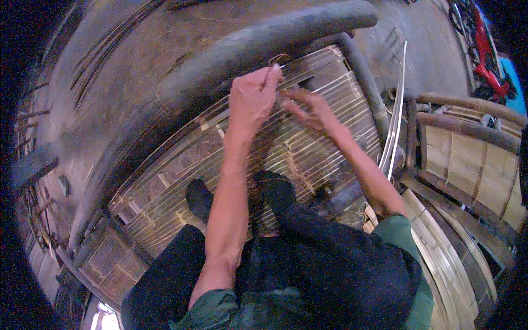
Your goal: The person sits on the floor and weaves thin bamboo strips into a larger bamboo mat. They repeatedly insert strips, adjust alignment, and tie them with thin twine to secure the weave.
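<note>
A panel of pale bamboo slats (pixel 181 165) lies in front of me, framed by thick dark poles (pixel 264 41). My left hand (pixel 252 98) is closed on a thin strand (pixel 273 69) near the panel's far edge, pinching it between thumb and fingers. My right hand (pixel 309 109) hovers just to its right over the slats, fingers spread and slightly curled, touching the slats near the same strand. My dark-socked feet (pixel 199 199) rest on the panel below my arms.
Long thin bamboo strips (pixel 397 104) lean upright to the right of the panel. A second slatted bamboo piece (pixel 467 159) stands at right. A red vehicle (pixel 484 52) is parked at the upper right. Concrete floor (pixel 137 49) lies beyond.
</note>
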`<state>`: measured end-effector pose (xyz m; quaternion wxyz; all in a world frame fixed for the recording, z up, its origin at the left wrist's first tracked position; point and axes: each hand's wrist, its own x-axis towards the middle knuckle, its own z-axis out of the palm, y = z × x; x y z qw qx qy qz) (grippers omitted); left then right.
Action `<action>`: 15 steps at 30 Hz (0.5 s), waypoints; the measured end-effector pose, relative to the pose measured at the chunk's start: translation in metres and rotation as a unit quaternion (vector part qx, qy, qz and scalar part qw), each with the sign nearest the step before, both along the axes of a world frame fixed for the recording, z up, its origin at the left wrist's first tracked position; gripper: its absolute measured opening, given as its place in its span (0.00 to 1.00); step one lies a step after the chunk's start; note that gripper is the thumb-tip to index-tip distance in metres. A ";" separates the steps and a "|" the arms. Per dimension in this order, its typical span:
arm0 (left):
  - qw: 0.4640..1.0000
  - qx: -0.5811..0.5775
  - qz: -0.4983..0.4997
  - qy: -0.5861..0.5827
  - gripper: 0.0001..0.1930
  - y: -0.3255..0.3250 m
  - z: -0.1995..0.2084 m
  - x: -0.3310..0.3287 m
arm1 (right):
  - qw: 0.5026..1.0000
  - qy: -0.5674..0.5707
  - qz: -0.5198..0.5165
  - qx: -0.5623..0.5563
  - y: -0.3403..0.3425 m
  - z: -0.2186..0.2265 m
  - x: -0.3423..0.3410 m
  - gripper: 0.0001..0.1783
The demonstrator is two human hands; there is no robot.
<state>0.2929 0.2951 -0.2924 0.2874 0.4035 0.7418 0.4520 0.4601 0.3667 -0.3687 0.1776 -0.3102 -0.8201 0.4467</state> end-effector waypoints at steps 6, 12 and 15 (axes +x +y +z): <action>0.995 -0.034 -0.085 0.032 0.20 0.004 -0.008 -0.005 | 0.990 -0.078 -0.084 0.082 -0.036 -0.043 -0.004 0.14; 0.979 0.082 -0.142 0.118 0.15 -0.006 -0.065 0.024 | 0.839 0.156 -0.384 -0.354 0.028 -0.063 0.024 0.17; 0.963 -0.072 -0.097 0.242 0.20 -0.029 -0.101 0.051 | 0.873 0.157 -0.351 -0.300 0.046 -0.037 0.038 0.17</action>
